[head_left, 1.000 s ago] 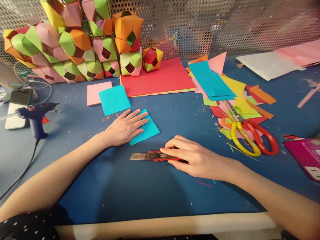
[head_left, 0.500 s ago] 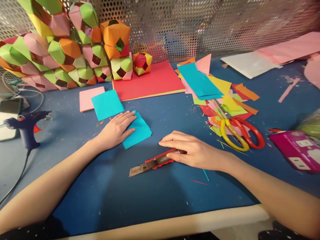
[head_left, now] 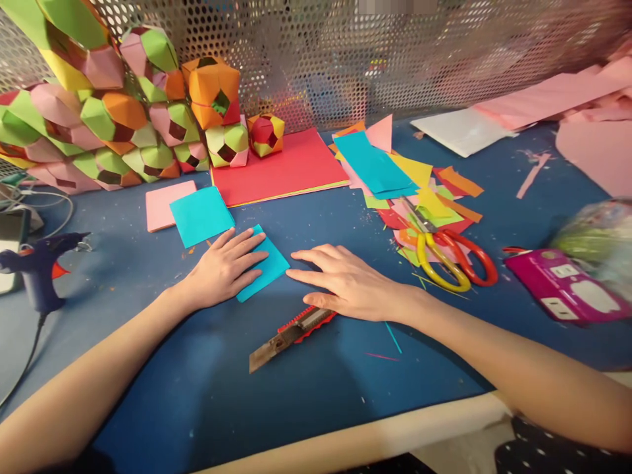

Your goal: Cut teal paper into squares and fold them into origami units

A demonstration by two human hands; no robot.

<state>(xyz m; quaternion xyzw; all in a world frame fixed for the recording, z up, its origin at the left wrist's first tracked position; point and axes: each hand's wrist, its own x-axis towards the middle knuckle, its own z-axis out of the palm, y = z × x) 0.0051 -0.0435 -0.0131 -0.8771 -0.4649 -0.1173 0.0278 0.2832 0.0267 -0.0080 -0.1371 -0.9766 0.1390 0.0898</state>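
Note:
My left hand (head_left: 230,268) lies flat with its fingers spread over a small blue paper square (head_left: 268,265), covering its left part. My right hand (head_left: 340,282) hovers or rests just right of that paper, fingers stretched out and holding nothing, the fingertips close to its right corner. Partly under the right hand lies a red utility knife (head_left: 291,334), blade out and pointing to the lower left. A second blue paper square (head_left: 201,216) sits behind the left hand, overlapping a stack of pink paper squares (head_left: 165,207).
Scissors (head_left: 447,257) with yellow and red handles lie on coloured paper scraps (head_left: 439,204). Red sheets (head_left: 291,168) and folded paper balls (head_left: 118,118) stand at the back. A glue gun (head_left: 42,266) is at left, a purple package (head_left: 567,286) at right.
My right hand has moved off the knife toward the blue paper, its fingers stretching out. My left fingers have spread more on the paper. The view has shifted slightly right.

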